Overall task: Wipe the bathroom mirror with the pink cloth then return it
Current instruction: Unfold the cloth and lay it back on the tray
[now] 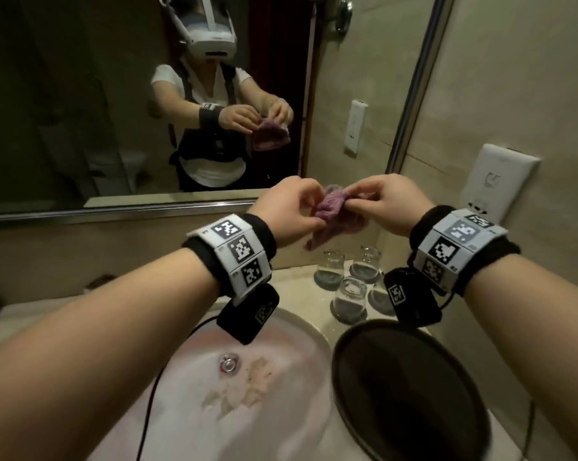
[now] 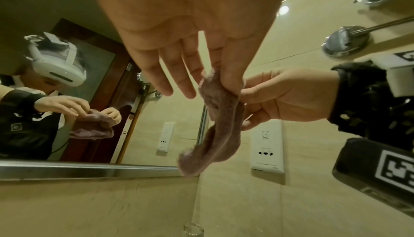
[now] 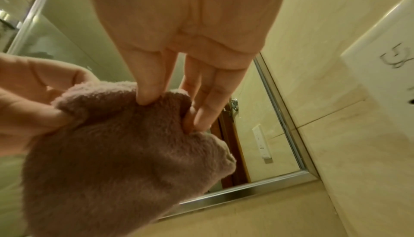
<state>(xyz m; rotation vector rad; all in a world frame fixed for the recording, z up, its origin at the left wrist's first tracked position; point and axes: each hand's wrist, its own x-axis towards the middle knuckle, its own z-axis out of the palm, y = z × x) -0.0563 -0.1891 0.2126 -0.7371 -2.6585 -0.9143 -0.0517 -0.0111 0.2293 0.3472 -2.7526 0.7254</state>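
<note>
The pink cloth (image 1: 334, 212) hangs bunched between both hands, in the air in front of the mirror's (image 1: 65, 94) lower right corner. My left hand (image 1: 314, 216) pinches its left part and my right hand (image 1: 351, 202) pinches its top right edge. In the left wrist view the cloth (image 2: 221, 116) dangles as a narrow strip from the left hand (image 2: 230, 86), whose other fingers stay straight. The right wrist view shows the cloth (image 3: 116, 161) as a broad fluffy fold pinched by the right hand (image 3: 170, 109). The mirror reflects me holding the cloth.
Below the hands lies a white sink (image 1: 188, 387) with pale scraps near the drain. Several upturned glasses (image 1: 349, 299) stand on the counter beside a round black tray (image 1: 410, 387). A white socket plate (image 1: 495, 181) sits on the tiled right wall.
</note>
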